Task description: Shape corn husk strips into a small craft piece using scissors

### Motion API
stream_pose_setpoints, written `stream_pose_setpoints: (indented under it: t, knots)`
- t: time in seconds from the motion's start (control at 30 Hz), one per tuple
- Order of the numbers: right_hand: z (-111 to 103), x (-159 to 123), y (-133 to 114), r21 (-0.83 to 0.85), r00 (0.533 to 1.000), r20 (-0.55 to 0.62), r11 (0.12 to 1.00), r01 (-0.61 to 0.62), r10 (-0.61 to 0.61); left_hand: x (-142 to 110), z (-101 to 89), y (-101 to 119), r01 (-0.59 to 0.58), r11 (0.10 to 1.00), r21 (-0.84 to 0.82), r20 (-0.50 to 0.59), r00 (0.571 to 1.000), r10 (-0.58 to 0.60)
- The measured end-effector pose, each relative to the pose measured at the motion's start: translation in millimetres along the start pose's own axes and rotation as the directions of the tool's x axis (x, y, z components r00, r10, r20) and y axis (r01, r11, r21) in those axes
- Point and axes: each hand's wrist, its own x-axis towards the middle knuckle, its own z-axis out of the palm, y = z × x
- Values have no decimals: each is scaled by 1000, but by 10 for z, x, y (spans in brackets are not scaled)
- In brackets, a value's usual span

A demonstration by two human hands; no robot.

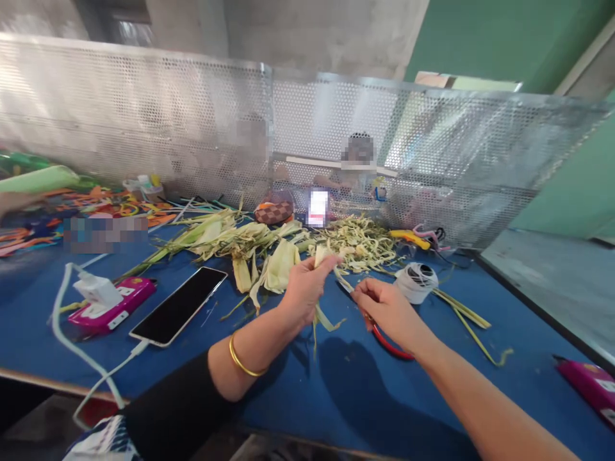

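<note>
My left hand (pixel 307 288) is closed in a pinch on a pale corn husk (pixel 323 255), which sticks up above the fingers. Strips of husk dangle below that hand. Just to the right, my right hand (pixel 384 310) is closed around red-handled scissors (pixel 391 346). Their blade points up and left at the husk, and part of the handle is hidden by my palm. Behind my left hand lie wide, flat husks (pixel 281 266). A heap of thin, shredded husk strips (pixel 362 246) is just beyond both hands.
A spool of white thread (pixel 417 282) stands right of my right hand. A phone (pixel 180 306) and a magenta power strip (pixel 115 304) with a charger lie at left on the blue table (pixel 288 384). A perforated metal screen (pixel 192 121) closes the back; people sit behind it.
</note>
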Motion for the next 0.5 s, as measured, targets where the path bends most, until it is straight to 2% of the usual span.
stream_pose_setpoints:
  t: [0.1,0.17,0.27,0.37,0.43,0.5]
  knots:
    - [-50,-108,63,184,999,32,983,4,-10,71,47,44,38,999,-33,52,998,-36]
    - [-73,-146,94,373,995,99,927,-31,-7,137,56,54,114,991,-66,50,993,-111]
    - [-97,-165,133,635,966,259,754,-165,-7,214,53,14,218,968,-123,80,974,-210]
    - [-108,-143,171,741,943,334,617,-267,7,252,30,-49,235,957,-168,118,969,-217]
    - [-101,-125,199,731,962,266,639,-241,58,262,5,-75,200,966,-164,110,977,-183]
    - [-80,-121,222,640,983,155,749,-174,96,262,-21,-83,172,976,-136,86,983,-161]
